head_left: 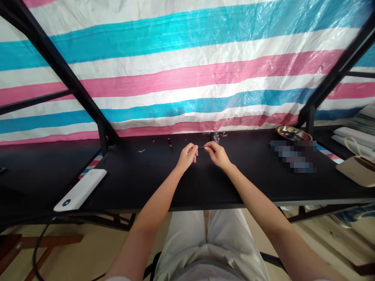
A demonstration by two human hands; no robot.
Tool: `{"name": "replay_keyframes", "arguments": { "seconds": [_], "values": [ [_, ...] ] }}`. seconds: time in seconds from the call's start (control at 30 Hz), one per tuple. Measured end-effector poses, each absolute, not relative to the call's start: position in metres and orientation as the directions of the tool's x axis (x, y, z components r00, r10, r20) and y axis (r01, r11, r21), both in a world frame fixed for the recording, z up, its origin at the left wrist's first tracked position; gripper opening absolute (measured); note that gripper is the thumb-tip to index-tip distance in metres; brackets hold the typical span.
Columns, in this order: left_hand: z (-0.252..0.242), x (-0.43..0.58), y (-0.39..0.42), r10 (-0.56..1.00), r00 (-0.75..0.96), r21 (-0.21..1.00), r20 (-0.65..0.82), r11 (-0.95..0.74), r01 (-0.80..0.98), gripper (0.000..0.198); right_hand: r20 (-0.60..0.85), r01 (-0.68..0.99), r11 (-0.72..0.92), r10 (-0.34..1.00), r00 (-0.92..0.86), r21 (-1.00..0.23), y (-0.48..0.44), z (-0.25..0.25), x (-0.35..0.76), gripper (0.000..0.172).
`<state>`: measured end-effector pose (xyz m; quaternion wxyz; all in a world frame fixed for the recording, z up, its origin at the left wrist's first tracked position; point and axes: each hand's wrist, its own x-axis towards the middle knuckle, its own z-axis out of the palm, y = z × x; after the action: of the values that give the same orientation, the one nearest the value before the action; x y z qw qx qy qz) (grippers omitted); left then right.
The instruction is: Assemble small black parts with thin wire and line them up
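Note:
Above the black table, my left hand and my right hand face each other a short way apart. Between their fingertips runs a thin dark stick-like piece, too small to name. Each hand pinches one end of it. Just behind my right hand are some small grey pieces, partly hidden by it. A row of tiny spiky bits lies beside them, with white thread-like scraps to the right. A short dark cylinder stands left of my left hand.
White scraps lie further left. A long white box rests at the table's left edge. A shiny metal dish and a pixelated item are on the right, near a beige bag. Striped sheeting hangs behind.

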<state>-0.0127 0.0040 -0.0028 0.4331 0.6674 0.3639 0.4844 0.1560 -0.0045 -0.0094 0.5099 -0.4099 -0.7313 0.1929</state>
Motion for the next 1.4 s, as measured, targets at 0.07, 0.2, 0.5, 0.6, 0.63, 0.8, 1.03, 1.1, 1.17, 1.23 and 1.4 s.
{"name": "replay_keyframes", "arguments": {
  "seconds": [0.07,0.2,0.5,0.6,0.63,0.8,1.03,1.1,1.17,1.23,1.4],
  "values": [
    [-0.004,-0.012,0.004,0.911,0.267,0.939,0.315,-0.340,0.054,0.035,0.579,0.362,0.588,0.802,-0.146,-0.723,-0.004,-0.010,0.156,0.025],
    [-0.007,-0.010,0.004,0.909,0.277,0.944,0.311,-0.330,0.024,0.032,0.533,0.211,0.538,0.842,-0.082,-0.816,-0.001,-0.014,0.155,0.028],
    [-0.007,-0.013,0.006,0.886,0.276,0.911,0.372,-0.406,0.076,0.028,0.403,-0.066,0.400,0.914,-0.050,-0.914,0.000,-0.011,0.147,0.039],
    [-0.007,-0.014,0.007,0.883,0.282,0.898,0.375,-0.422,0.128,0.027,0.391,-0.098,0.386,0.920,-0.034,-0.917,-0.001,-0.010,0.144,0.040],
    [-0.008,-0.014,0.007,0.882,0.283,0.894,0.376,-0.426,0.141,0.027,0.389,-0.102,0.385,0.920,-0.033,-0.918,-0.001,-0.010,0.144,0.040],
    [-0.008,-0.016,0.006,0.878,0.298,0.884,0.376,-0.436,0.169,0.029,0.386,-0.103,0.380,0.921,-0.053,-0.919,-0.001,-0.012,0.144,0.039],
    [-0.006,-0.017,0.004,0.895,0.291,0.906,0.338,-0.393,0.156,0.035,0.415,-0.048,0.412,0.907,-0.069,-0.910,-0.001,-0.014,0.145,0.035],
    [-0.006,-0.016,0.004,0.906,0.276,0.921,0.321,-0.367,0.133,0.036,0.438,-0.015,0.438,0.897,-0.067,-0.899,-0.002,-0.014,0.145,0.033],
    [-0.006,-0.016,0.006,0.913,0.265,0.933,0.311,-0.346,0.096,0.037,0.470,0.022,0.472,0.880,-0.061,-0.881,-0.002,-0.014,0.145,0.030],
    [-0.007,-0.015,0.007,0.918,0.264,0.947,0.296,-0.318,0.046,0.037,0.506,0.060,0.509,0.861,-0.059,-0.859,-0.003,-0.013,0.145,0.026],
    [-0.008,-0.014,0.012,0.951,0.231,0.977,0.208,-0.191,-0.091,0.038,0.558,0.139,0.560,0.828,-0.058,-0.817,-0.006,-0.012,0.145,0.021]
  ]
}}
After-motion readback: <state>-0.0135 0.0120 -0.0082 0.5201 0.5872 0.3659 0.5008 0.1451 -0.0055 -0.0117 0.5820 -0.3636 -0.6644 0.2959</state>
